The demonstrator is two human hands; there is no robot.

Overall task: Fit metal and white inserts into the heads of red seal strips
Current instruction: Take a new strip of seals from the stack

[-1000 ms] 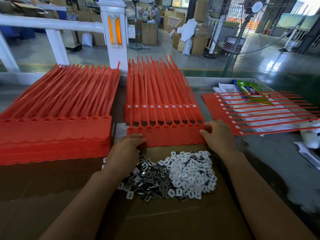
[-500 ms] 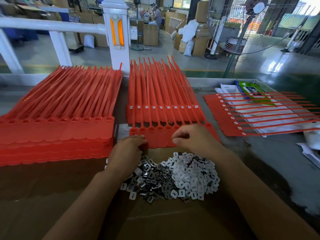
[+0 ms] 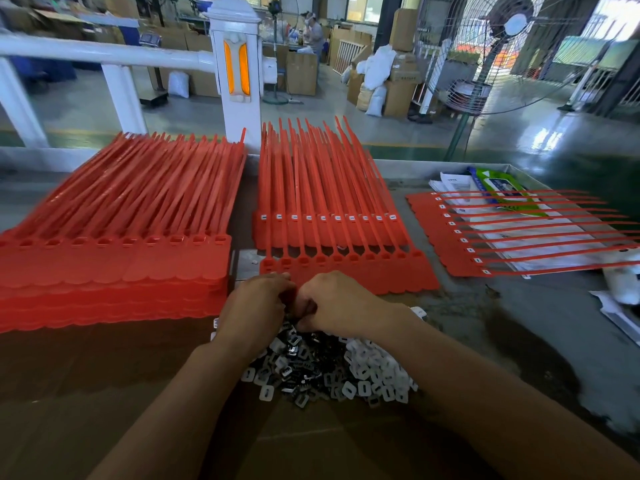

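Both hands meeting at near edge of front strip sheet (image 3: 381, 275). My left hand (image 3: 256, 306) and right hand (image 3: 343, 303) curling fingers inward, knuckles touching. Whether pinching insert: cannot tell, fingertips hidden. Metal inserts (image 3: 298, 367) and white inserts (image 3: 374, 372) lying in mixed pile under my wrists. Risk: am picking by feel from mixed pile, so wrong or doubled insert possibly jamming in empty heads (image 3: 320, 261). Since one second ago: right hand moving from sheet's right end over to left hand.

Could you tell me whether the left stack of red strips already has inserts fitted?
No, the heads atop the left stack show empty red sockets, with no white or metal in them.
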